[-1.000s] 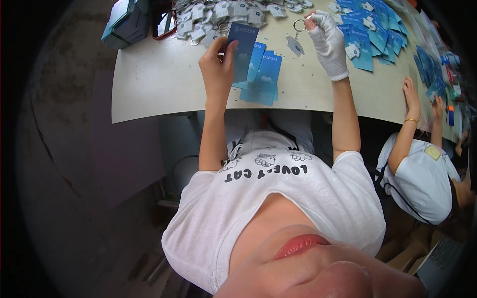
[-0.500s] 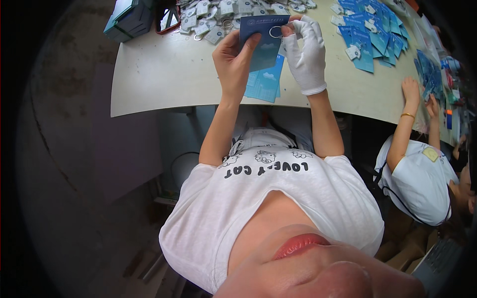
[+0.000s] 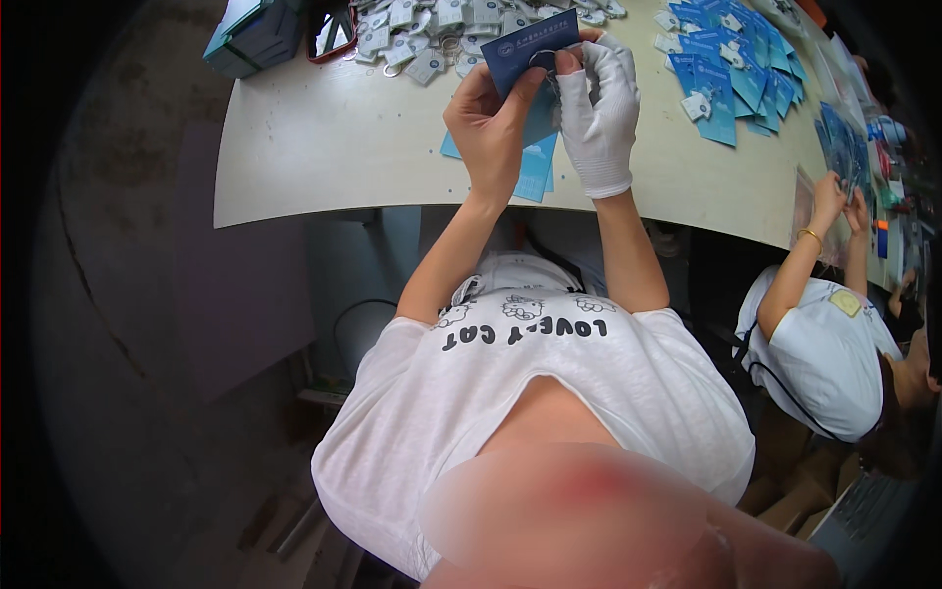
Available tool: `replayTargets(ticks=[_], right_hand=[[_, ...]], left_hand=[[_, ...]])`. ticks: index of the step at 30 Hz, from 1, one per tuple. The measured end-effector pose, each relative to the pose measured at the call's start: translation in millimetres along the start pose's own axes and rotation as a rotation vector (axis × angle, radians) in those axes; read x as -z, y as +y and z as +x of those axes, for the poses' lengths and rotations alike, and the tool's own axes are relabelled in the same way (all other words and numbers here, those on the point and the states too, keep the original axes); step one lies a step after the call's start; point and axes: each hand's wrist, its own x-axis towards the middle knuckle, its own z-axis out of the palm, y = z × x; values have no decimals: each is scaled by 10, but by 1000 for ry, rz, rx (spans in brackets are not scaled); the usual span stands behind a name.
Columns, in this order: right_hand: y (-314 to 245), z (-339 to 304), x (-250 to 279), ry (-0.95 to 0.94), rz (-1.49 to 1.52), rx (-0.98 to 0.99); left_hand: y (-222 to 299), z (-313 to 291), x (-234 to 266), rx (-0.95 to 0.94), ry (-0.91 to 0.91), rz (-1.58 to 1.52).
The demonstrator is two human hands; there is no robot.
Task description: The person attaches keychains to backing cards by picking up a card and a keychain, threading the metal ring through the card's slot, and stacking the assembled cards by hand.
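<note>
My bare left hand grips a blue printed card above the table, thumb across its front. A metal key ring lies against the card's face beside that thumb. My right hand wears a white glove with the thumb tip and a fingertip bare. It pinches at the ring and the card's right edge; the key ring's tag, if any, is hidden behind the fingers. Below my hands, more blue cards rest near the table's front edge, partly covered by my left hand.
A heap of white key-ring tags lies at the back, next to a phone. A stack of dark cards stands at the back left. Blue cards with tags are piled on the right. A co-worker's hands work at the far right.
My left hand has moved right and closer to my right hand, tilting the card. More of the loose cards below shows on the left. The co-worker's hands have come together.
</note>
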Motion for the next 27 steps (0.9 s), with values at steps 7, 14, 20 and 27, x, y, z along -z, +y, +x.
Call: replayTargets(ticks=[7, 14, 20, 27], right_hand=[[-94, 21, -65, 105, -89, 141], [-79, -35, -114, 201, 229, 29], [-104, -69, -100, 214, 406, 2], [-259, -23, -2, 19, 327, -112]], left_hand=[[-20, -27, -33, 46, 4, -165], [74, -47, -85, 69, 9, -269], [117, -70, -82, 94, -19, -269], [98, -1, -68, 30, -33, -216]])
